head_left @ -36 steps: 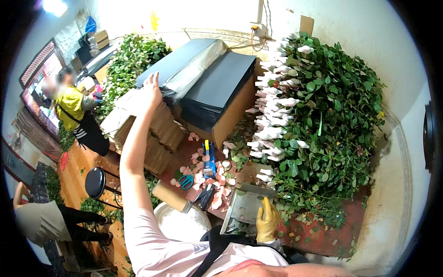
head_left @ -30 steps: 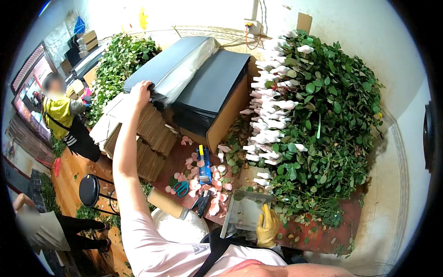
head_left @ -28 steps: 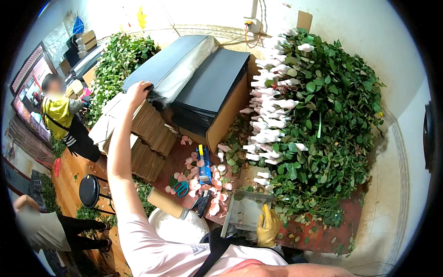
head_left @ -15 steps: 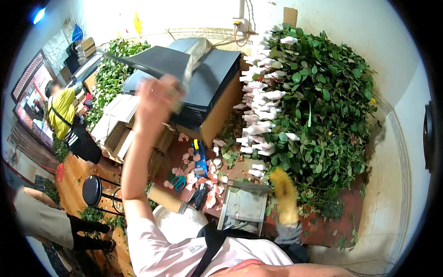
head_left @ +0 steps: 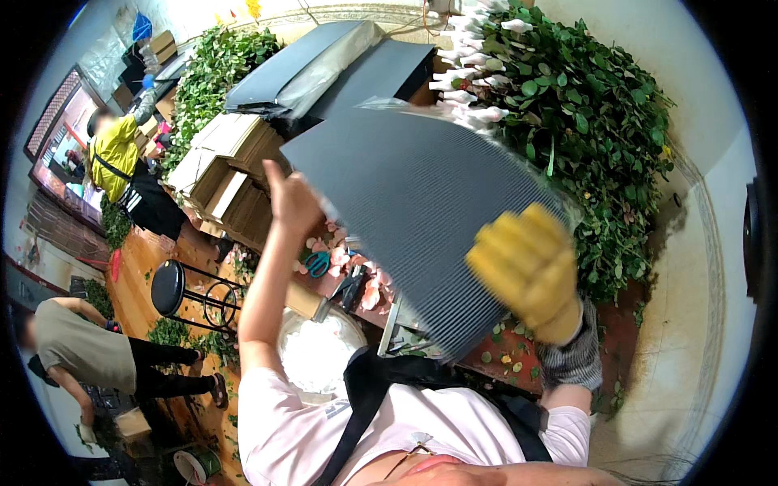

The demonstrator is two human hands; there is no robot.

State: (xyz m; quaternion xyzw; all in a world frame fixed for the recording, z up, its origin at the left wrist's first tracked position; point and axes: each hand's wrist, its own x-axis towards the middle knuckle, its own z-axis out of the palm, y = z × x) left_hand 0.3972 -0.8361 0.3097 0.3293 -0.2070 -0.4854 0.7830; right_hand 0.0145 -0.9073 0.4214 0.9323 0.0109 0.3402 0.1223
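Note:
A dark grey corrugated sheet with clear plastic along its edges is held up tilted in front of me, above the table. My bare left hand grips its left edge, thumb pointing up and the other fingers partly hidden. In a yellow work glove, my right hand lies against the ribbed face near the right edge, fingers stretched out. Behind the sheet rests a stack of similar dark sheets, partly covered by a plastic-wrapped one.
Leafy stems with white-sleeved heads are piled at the right. Teal-handled scissors, pink petals and a white tub lie nearer. Cardboard boxes and a black stool stand left. Two people work further left.
The corrugated sheet has come off the stack toward me and now covers much of the table. My left hand has lowered slightly; my gloved right hand has risen onto the sheet.

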